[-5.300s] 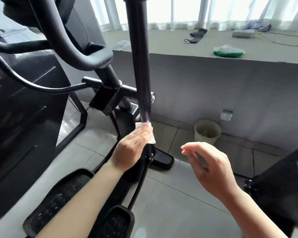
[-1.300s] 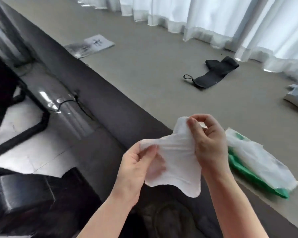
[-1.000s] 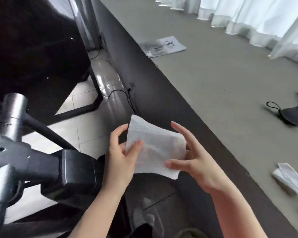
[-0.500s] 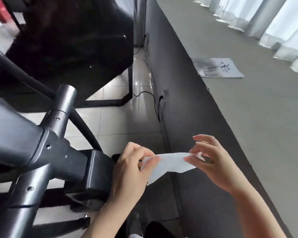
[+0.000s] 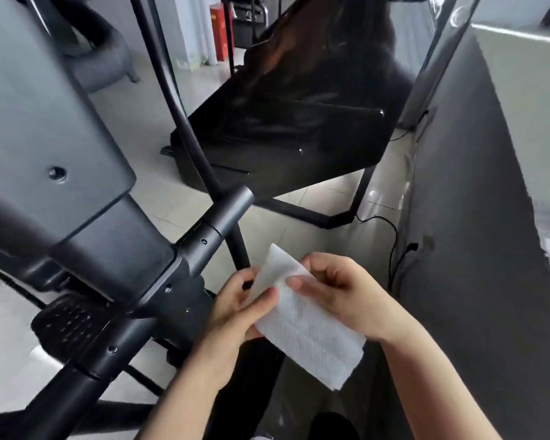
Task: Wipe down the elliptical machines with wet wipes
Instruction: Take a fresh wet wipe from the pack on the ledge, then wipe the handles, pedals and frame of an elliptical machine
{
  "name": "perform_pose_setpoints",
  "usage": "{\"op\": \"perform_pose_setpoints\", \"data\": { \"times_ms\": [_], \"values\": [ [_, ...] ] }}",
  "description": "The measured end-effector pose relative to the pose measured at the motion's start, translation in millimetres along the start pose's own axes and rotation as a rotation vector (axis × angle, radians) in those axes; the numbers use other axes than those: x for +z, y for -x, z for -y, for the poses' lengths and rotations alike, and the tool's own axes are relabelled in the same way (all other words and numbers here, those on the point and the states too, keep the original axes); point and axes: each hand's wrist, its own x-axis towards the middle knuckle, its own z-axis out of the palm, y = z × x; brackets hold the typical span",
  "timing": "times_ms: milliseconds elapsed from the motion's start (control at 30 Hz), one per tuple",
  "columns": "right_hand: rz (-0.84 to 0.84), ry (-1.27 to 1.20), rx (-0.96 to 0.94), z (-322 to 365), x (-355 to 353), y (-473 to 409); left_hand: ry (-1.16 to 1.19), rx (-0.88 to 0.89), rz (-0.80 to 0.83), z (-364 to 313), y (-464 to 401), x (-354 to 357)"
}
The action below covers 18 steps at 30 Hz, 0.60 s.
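Both hands on one white textured wet wipe (image 5: pixel 308 328): left hand (image 5: pixel 235 308) pinching its near edge, right hand (image 5: pixel 343 295) curled over the top, folding it into a pad. Black tubular elliptical frame (image 5: pixel 200 241) waiting at ten o'clock, just beside, not yet touched.

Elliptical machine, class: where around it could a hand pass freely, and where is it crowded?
Free: pale floor tiles between the angled tube and the black machine behind. Crowded: the frame joint left of both hands holding the wipe.
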Motion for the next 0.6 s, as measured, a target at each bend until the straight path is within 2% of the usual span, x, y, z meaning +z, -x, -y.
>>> {"op": "perform_pose_setpoints", "data": {
  "times_ms": [67, 133, 267, 367, 467, 600],
  "values": [
    [-0.076, -0.019, -0.023, -12.8, -33.0, -17.2, 0.291, -0.116, 0.01, 6.4, -15.6, 35.3],
    [-0.173, -0.036, -0.041, -26.0, -70.7, -30.2, 0.428, -0.128, -0.063, 8.9, -35.5, 77.5],
    [-0.234, -0.125, -0.039, -49.2, -131.5, -50.5, 0.252, 0.055, -0.291, 2.1, -82.6, 139.2],
    [-0.208, -0.238, -0.06, -57.8, -153.0, -70.4, 0.119, 0.147, -0.416, -6.3, -106.7, 158.9],
    [-0.154, -0.32, -0.072, -59.8, -158.1, -91.5, 0.095, 0.195, -0.52, -9.8, -120.0, 167.4],
    [-0.078, -0.414, -0.067, -55.5, -154.5, -125.2, 0.075, 0.213, -0.508, -21.0, -136.7, 162.7]
  ]
}}
